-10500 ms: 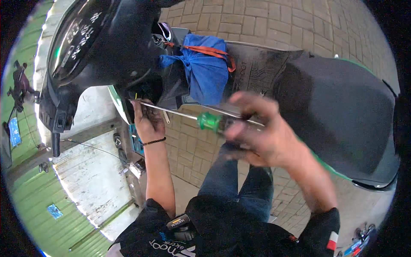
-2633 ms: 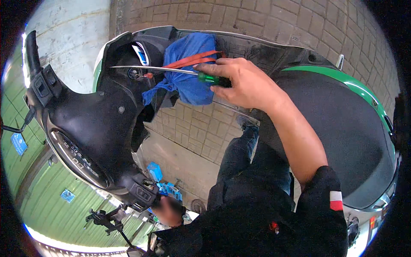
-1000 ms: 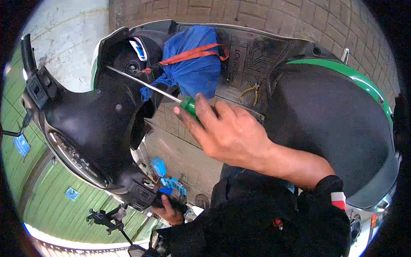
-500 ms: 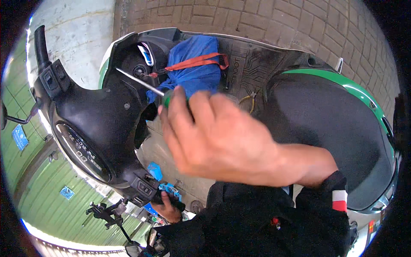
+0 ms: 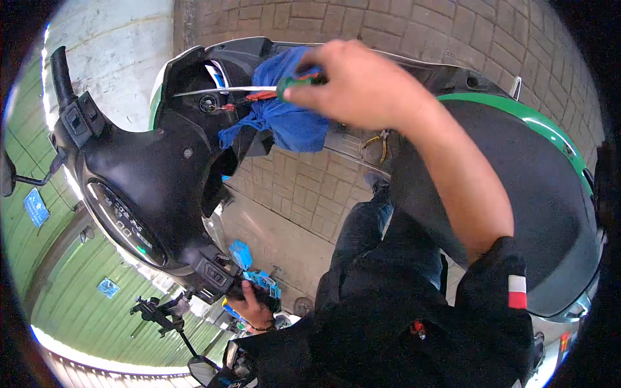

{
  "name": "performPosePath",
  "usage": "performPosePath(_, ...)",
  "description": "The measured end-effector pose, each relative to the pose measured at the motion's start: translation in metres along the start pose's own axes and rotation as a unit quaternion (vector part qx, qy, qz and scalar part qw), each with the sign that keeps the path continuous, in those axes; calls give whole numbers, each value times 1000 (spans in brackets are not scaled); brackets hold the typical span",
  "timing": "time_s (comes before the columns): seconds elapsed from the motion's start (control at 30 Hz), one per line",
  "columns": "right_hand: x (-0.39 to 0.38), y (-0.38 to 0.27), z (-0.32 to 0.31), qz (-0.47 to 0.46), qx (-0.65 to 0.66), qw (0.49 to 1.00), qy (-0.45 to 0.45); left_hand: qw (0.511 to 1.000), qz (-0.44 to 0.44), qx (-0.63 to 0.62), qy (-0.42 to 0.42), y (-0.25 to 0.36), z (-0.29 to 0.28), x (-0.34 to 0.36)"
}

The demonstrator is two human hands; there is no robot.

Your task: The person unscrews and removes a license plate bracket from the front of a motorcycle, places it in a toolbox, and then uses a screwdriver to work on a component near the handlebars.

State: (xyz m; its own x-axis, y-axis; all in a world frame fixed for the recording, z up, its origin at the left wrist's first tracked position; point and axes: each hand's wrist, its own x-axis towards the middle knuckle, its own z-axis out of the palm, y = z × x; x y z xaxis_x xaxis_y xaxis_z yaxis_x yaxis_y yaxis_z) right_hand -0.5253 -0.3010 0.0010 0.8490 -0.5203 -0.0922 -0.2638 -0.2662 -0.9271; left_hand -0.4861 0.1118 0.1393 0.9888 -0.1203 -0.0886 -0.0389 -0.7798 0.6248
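My right hand (image 5: 352, 84) is closed round the green and dark handle of a screwdriver (image 5: 242, 89), over the scooter's footwell. Its long metal shaft points left, passing above the key switch (image 5: 208, 103). The tip is near the dark inner front panel (image 5: 173, 116); I cannot tell if it touches. Beneath the handle and the hand lies a blue cloth bundle (image 5: 294, 129) with a red strap, partly hidden. Low in the picture, my left hand (image 5: 253, 309) is wrapped round the black handlebar grip (image 5: 268, 297), with its thumb on top.
Yellow-handled pliers (image 5: 383, 147) lie on the footboard beside the seat (image 5: 479, 187). The dashboard (image 5: 123, 220) and the far handlebar grip (image 5: 59, 71) are at the left. A phone holder (image 5: 155, 317) and mirror (image 5: 204, 370) stick out low left. Blue items (image 5: 240, 255) are beyond the left hand.
My right hand has moved up and away from me with the screwdriver, whose shaft now lies nearly level. My legs and more floor show beneath. The left hand stays on the handlebar grip.
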Motion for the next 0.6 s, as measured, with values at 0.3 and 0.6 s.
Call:
performPosePath(0.3,-21,-31,-5,-175,-136,949,222,997,38,62,-11,-17,-6,8)
performPosePath(0.6,-30,-8,15,47,316,924,211,903,-280,-304,-116,-29,-6,-22)
